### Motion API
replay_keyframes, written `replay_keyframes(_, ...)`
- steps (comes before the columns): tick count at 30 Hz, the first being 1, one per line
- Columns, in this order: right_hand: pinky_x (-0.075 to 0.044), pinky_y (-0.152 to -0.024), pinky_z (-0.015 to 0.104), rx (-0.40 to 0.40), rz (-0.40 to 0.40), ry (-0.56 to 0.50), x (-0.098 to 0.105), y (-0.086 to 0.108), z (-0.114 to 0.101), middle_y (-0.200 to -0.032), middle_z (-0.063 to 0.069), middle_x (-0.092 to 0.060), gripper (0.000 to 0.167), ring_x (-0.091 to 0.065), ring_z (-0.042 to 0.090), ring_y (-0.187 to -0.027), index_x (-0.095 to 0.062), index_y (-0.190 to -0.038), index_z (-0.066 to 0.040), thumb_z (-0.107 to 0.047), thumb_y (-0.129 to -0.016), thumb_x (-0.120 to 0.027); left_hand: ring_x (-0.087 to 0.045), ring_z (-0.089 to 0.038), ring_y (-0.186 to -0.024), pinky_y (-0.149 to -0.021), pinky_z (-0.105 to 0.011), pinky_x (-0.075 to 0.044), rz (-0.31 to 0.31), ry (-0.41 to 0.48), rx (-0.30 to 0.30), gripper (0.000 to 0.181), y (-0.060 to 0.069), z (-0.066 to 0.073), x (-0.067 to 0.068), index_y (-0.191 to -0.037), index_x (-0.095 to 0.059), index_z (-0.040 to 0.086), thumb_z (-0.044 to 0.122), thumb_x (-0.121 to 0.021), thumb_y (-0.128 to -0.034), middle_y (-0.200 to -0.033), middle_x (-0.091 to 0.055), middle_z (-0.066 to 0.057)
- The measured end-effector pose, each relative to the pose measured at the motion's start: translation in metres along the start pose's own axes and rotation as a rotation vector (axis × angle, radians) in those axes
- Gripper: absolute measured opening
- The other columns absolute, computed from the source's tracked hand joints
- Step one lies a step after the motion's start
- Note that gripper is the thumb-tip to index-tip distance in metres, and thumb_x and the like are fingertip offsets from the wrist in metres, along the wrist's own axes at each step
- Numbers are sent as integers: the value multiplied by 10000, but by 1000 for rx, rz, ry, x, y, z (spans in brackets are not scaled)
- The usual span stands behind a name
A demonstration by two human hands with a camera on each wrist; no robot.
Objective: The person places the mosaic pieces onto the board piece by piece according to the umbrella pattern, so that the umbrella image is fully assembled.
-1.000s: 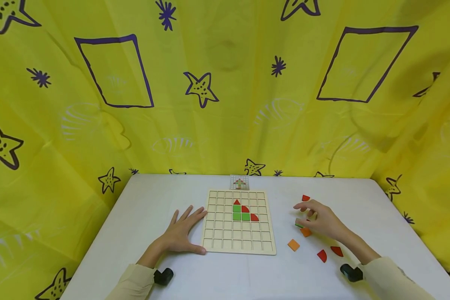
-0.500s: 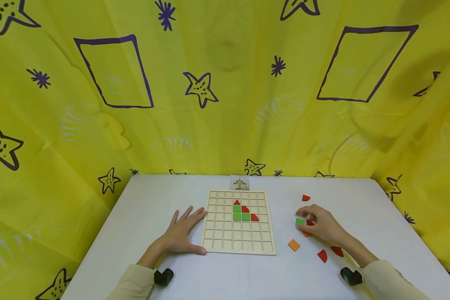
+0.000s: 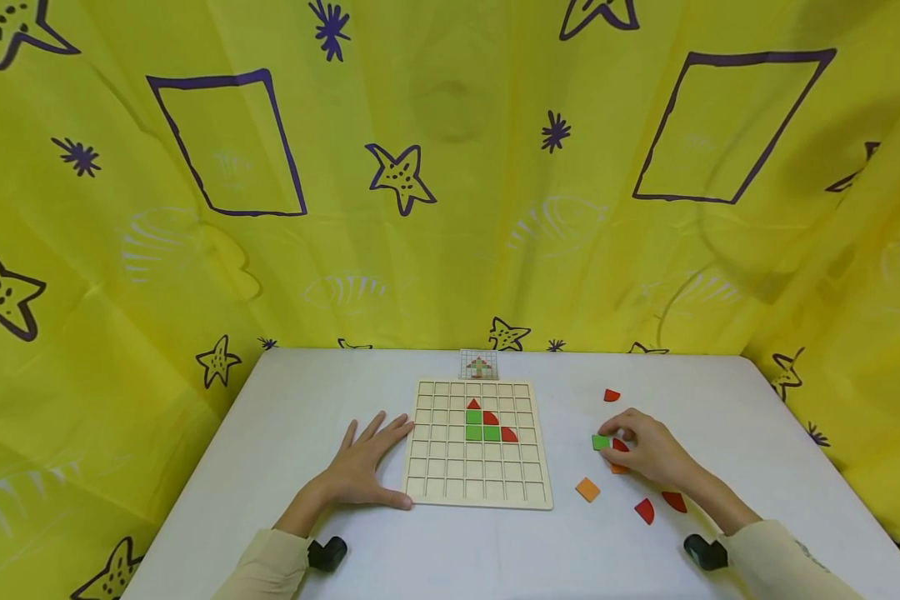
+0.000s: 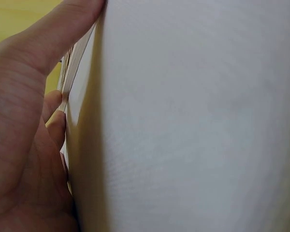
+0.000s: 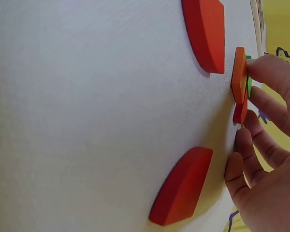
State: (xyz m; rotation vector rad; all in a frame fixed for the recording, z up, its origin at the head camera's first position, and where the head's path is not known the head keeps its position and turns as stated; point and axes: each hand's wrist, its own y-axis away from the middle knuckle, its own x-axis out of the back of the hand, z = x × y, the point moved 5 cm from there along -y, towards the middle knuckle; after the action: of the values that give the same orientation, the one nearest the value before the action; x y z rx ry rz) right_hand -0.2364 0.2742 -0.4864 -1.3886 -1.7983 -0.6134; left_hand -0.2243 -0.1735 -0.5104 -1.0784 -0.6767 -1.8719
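Between thumb and index finger, my right hand [image 3: 645,446] pinches a green square tile [image 3: 600,442] at table level, right of the board. A red quarter-circle tile [image 3: 620,447] and an orange square tile [image 3: 618,468] lie close by, partly hidden by the fingers. In the right wrist view, the thumb is behind that orange tile [image 5: 239,75], and only a sliver of green shows. My left hand [image 3: 363,471] lies with spread fingers, touching the left edge of the wooden grid board [image 3: 435,467]. Green squares, red quarter-circles and a red triangle [image 3: 474,404] sit in its cells.
A small pattern card [image 3: 479,365] lies behind the board. Another orange square [image 3: 588,489] and red quarter-circles [image 3: 645,511] lie nearer on the white table [image 3: 495,554]; one more red quarter-circle [image 3: 612,395] lies farther back. A yellow curtain [image 3: 450,250] encloses the table.
The right hand has come down onto the green tile and now pinches it, the tile turned and shifted slightly. A red quarter-circle beside it has come into view. The left hand stays still.
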Motion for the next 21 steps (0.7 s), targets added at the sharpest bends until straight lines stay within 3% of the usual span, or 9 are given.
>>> replay_keyframes(21, -503, -677, 215, 5, 23, -26, 2, 1, 1, -1034, 8, -627, 224, -519, 197, -902, -756, -1065, -122, -161, -861, -842, -76, -383, -1574, -1185, -705, 73, -6, 11, 1, 1189, 0, -1, 0, -1619, -343, 196, 706, -842, -668, -1693, -261, -26)
